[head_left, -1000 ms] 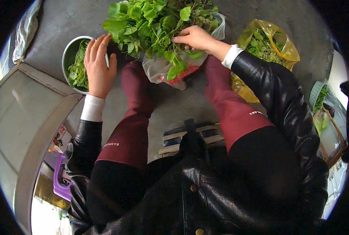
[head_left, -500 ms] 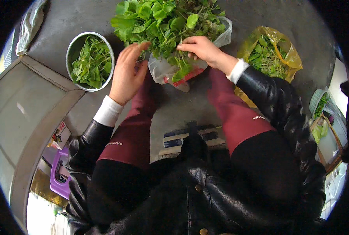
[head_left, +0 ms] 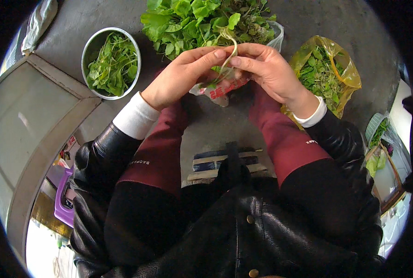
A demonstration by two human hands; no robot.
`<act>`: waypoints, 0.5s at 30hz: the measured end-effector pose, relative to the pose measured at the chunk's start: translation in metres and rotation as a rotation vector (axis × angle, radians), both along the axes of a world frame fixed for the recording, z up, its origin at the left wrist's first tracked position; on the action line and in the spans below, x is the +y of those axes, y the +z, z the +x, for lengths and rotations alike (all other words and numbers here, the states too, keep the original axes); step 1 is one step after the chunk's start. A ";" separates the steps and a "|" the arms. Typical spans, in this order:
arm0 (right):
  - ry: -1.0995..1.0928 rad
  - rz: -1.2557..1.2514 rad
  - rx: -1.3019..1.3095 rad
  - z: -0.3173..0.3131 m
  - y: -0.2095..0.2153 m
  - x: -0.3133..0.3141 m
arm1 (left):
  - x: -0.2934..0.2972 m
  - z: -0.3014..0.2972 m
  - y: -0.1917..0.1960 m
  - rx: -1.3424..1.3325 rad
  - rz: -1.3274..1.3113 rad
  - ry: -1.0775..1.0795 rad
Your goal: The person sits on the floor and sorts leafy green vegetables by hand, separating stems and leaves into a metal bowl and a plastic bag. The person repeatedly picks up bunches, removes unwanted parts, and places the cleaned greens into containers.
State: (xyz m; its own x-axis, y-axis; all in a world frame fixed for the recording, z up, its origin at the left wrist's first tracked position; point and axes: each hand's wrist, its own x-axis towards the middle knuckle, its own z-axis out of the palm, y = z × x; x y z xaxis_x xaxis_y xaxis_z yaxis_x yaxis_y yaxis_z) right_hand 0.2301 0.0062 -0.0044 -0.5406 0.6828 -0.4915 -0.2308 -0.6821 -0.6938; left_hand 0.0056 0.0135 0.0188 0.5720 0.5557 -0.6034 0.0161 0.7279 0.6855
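Between my knees I hold a stem of leafy greens (head_left: 234,50) with both hands. My left hand (head_left: 188,74) pinches it with thumb and fingers, and my right hand (head_left: 272,73) closes on it from the other side, the two nearly touching. The stem's pale end curves up between the thumbs; a few leaves hang below. Just beyond lies a large heap of leafy greens (head_left: 188,28) on a plastic bag (head_left: 222,88) with red print. Metal bowl (head_left: 138,55) to the left contains picked greens. At the right stands a yellow plastic bag (head_left: 352,74) of stems and leaves.
Grey floor (head_left: 95,15) surrounds these things. A framed glass panel (head_left: 30,120) stands at the left, with a purple plastic object (head_left: 63,204) below it. A striped seat or mat (head_left: 206,167) is between my legs. At far right sits a green basket (head_left: 373,127) with vegetables.
My hands have come together in front of the heap. The right hand has drawn a stem from the heap toward me, and the left has closed on it too.
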 end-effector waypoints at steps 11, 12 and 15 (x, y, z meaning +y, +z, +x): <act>-0.116 -0.251 0.141 0.018 -0.010 0.006 | -0.001 -0.002 -0.005 -0.066 0.054 -0.107; -0.094 -0.236 0.130 0.016 -0.010 0.005 | -0.004 0.002 -0.002 -0.097 0.028 -0.031; -0.052 -0.189 0.104 0.008 -0.005 0.002 | -0.010 0.012 0.003 -0.179 0.066 0.051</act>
